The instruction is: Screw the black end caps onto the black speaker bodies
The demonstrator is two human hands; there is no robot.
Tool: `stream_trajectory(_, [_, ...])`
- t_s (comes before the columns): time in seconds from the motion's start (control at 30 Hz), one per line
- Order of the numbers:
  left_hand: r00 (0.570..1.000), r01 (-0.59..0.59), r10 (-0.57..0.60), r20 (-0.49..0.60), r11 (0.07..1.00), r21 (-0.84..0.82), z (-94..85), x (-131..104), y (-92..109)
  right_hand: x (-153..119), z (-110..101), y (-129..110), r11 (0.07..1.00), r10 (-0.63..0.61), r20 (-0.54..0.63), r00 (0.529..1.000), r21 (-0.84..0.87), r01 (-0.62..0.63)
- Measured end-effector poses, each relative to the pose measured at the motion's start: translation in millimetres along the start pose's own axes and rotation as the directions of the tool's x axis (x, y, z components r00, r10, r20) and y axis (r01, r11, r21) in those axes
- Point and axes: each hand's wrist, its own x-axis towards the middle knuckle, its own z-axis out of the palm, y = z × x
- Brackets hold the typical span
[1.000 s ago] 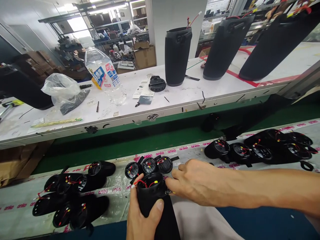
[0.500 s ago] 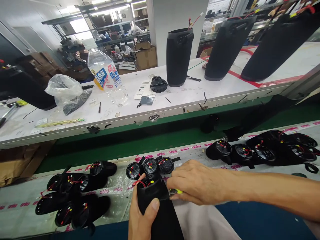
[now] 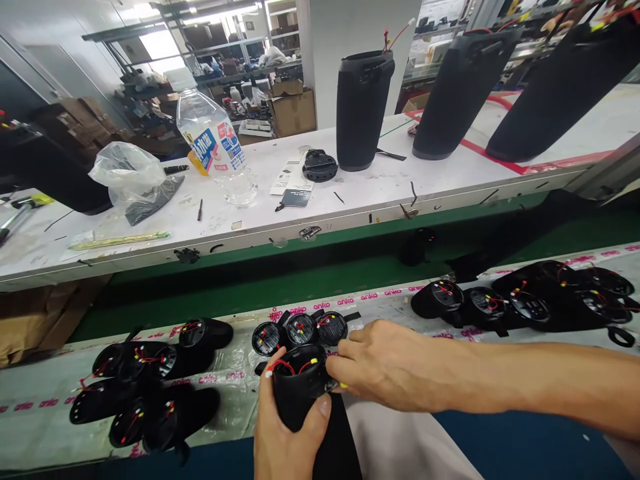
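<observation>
The left hand (image 3: 287,443) grips a black, fabric-covered cylindrical housing (image 3: 295,400), its thumb across the near side and its fingers around the far left. The housing stands tilted in that hand, its open end up, and thin red wires (image 3: 286,367) with a yellow connector show inside the rim. The right hand (image 3: 377,370) is closed, its curled fingers against the right side of the rim around a small yellow tool (image 3: 343,385), which they mostly hide. Pale beige cloth (image 3: 395,440) lies below the right hand.

Just beyond the left hand, three black housings with round open ends (image 3: 301,329) sit side by side, red wires in each. Farther to its left lies a cluster of similar black housings (image 3: 200,407); another group (image 3: 533,307) lies beyond the right forearm. Well beyond both hands, a long white table (image 3: 220,220) bears a clear plastic bottle with a printed label (image 3: 215,150) and tall black cylinders (image 3: 364,113).
</observation>
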Motion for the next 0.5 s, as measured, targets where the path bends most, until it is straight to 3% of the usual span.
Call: stream_trajectory(0.5, [0.999, -0.016, 0.017, -0.036, 0.999, 0.028, 2.4, -3.3, 1.6, -5.0, -1.7, -8.4, 0.991, 0.026, -0.002, 1.000, -0.130, -0.026])
